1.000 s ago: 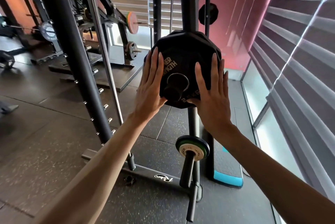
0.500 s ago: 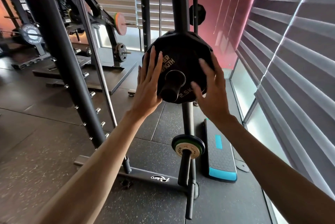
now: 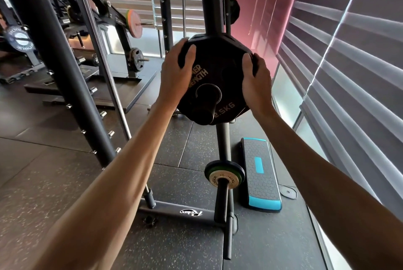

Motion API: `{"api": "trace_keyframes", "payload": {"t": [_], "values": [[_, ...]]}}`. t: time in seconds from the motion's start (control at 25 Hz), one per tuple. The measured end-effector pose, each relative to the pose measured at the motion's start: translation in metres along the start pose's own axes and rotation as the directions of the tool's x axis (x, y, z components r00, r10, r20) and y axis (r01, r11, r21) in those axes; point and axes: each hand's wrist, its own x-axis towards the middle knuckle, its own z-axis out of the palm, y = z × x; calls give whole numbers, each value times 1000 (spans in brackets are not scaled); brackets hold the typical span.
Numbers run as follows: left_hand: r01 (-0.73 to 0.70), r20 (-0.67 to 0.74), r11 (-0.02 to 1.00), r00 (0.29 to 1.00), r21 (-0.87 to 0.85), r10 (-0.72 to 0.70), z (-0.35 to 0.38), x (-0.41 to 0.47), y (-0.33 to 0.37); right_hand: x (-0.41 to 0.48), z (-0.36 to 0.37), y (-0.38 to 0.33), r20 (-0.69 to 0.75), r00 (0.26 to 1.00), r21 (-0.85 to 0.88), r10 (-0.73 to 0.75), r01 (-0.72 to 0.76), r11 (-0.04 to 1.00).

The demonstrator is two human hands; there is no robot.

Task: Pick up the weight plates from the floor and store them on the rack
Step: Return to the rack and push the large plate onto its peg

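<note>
Gym floor (image 3: 54,171) behind. Centre frame: left hand (image 3: 176,68), right hand (image 3: 256,82) grip black plate (image 3: 220,62), seemingly seated on rack peg (image 3: 204,112).

The person is working in a gym: a pink wall banner (image 3: 270,7) is reading "MYSTERISE FITNESS", and black steel rack uprights (image 3: 58,73) are standing on a speckled black rubber floor (image 3: 32,193). A black many-sided 2.5KG weight plate (image 3: 224,62) and a small green-rimmed round plate (image 3: 224,174) are sitting on rack pegs. A grey-and-turquoise aerobic step (image 3: 261,182) is lying nearby.

Arms outstretched, left hand (image 3: 177,68) and right hand (image 3: 256,81) curl fingers (image 3: 185,51) round weight plate (image 3: 222,60).
</note>
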Motion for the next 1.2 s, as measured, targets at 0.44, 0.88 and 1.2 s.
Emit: {"api": "trace_keyframes", "payload": {"t": [0.44, 0.88, 1.2], "values": [[-147, 42, 969, 989, 197, 141, 2, 3, 4, 11, 9, -11, 7, 983, -225, -182, 178, 958], [-103, 40, 977, 995, 186, 97, -1, -3, 9, 6, 2, -5, 12, 984, -284, -178, 174, 943], [-96, 35, 981, 995, 170, 91, -1, -2, 6, 0, 0, 2, 11, 996, -260, -89, 89, 961]]}}
